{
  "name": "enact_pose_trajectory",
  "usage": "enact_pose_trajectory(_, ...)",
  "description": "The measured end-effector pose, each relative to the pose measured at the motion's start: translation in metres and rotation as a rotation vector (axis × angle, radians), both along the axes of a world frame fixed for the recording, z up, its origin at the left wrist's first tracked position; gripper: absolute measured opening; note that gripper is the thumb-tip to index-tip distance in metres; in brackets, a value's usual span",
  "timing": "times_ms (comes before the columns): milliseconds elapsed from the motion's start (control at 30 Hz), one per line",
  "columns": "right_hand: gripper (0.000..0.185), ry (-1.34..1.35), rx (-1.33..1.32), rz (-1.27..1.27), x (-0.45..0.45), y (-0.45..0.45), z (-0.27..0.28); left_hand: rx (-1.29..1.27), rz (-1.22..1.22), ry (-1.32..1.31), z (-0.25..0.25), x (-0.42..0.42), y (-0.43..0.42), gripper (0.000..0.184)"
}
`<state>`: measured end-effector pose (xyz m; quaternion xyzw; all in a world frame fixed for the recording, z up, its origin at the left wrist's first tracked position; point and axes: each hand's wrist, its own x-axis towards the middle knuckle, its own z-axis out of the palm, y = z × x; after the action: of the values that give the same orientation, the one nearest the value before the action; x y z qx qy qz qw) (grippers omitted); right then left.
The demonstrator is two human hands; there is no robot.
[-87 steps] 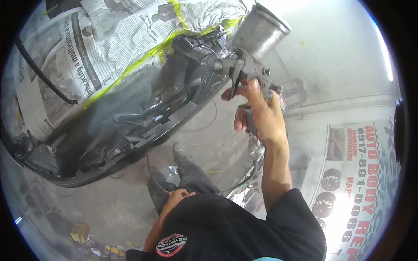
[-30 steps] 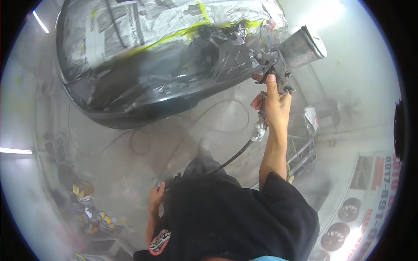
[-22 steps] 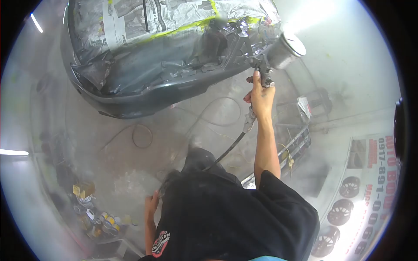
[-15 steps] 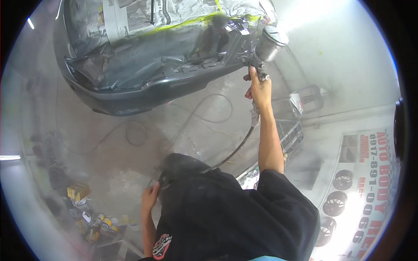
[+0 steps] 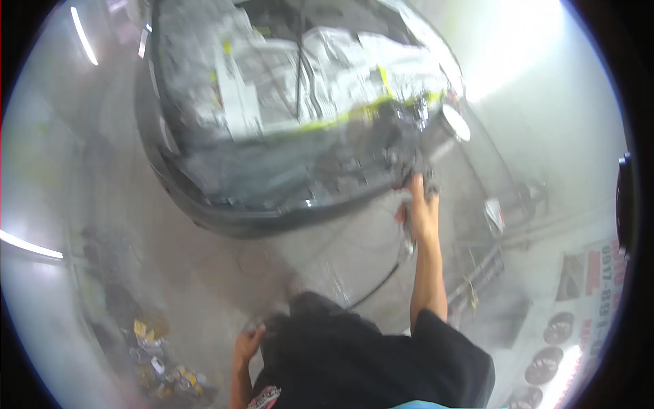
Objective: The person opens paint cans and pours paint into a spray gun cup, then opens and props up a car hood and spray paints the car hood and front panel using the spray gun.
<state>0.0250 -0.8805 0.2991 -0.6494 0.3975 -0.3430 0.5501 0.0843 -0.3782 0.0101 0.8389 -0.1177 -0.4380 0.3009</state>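
Note:
My right hand [image 5: 424, 211] is wrapped round the handle of a spray gun [image 5: 414, 174], its metal paint cup [image 5: 446, 134] tilted on top. The gun is at the right end of a car's dark grey bumper [image 5: 272, 221]. From the bottom of the handle a black air hose [image 5: 375, 288] runs down to my body. Low on the left, my left hand [image 5: 251, 339] is curled beside my black shirt, closed on what looks like the hose; blur hides the detail. Newspaper [image 5: 266, 88] and yellow-edged masking cover the car above the bumper.
Cans and a yellow box [image 5: 148, 332] stand on the floor at lower left. At right are a metal frame [image 5: 477, 273] and a wall banner [image 5: 593, 286] with wheel pictures. Hose loops lie on the floor under the bumper, and haze fills the air.
The view has tilted up, so the car and both hands sit lower and further right, and more newspaper shows. The right hand still grips the spray gun near the bumper's right end.

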Motion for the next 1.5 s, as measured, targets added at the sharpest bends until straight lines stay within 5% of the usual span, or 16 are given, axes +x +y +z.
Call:
enact_pose_trajectory(133, 0.052, -0.077, 0.103, 0.077, 0.012, 0.041, 0.019, -0.016, -0.016, -0.086, -0.023, 0.015, 0.04, 0.073)
enact_pose_trajectory(167, 0.054, -0.093, 0.083, 0.1, 0.016, 0.055, 0.023, -0.01, -0.015, -0.193, -0.014, 0.012, 0.048, 0.063)
enact_pose_trajectory(200, 0.057, -0.104, 0.063, 0.118, 0.019, 0.069, 0.028, 0.001, -0.013, -0.302, -0.001, 0.008, 0.055, 0.083)
enact_pose_trajectory(267, 0.059, -0.171, 0.141, 0.203, 0.023, 0.098, 0.034, -0.002, 0.026, -0.33, 0.025, 0.033, 0.061, 0.078)
enact_pose_trajectory(500, 0.061, -0.262, 0.297, 0.219, 0.078, 0.237, 0.04, -0.08, 0.073, -0.26, 0.085, 0.141, 0.142, 0.064)
enact_pose_trajectory(800, 0.064, -0.238, 0.187, 0.321, 0.176, 0.379, 0.054, -0.034, 0.211, -0.176, 0.099, 0.201, 0.323, 0.055)
enact_pose_trajectory(1167, 0.052, -0.242, -0.182, 0.289, 0.275, 0.347, 0.143, -0.144, 0.2, -0.163, 0.121, 0.268, 0.346, 0.066)
enact_pose_trajectory(1333, 0.04, -0.223, -0.35, 0.238, 0.337, 0.321, 0.182, -0.322, 0.198, -0.211, 0.153, 0.325, 0.287, 0.053)
enact_pose_trajectory(1500, 0.047, -0.067, -0.492, 0.207, 0.423, 0.282, 0.209, -0.47, 0.128, -0.183, 0.181, 0.372, 0.245, 0.035)
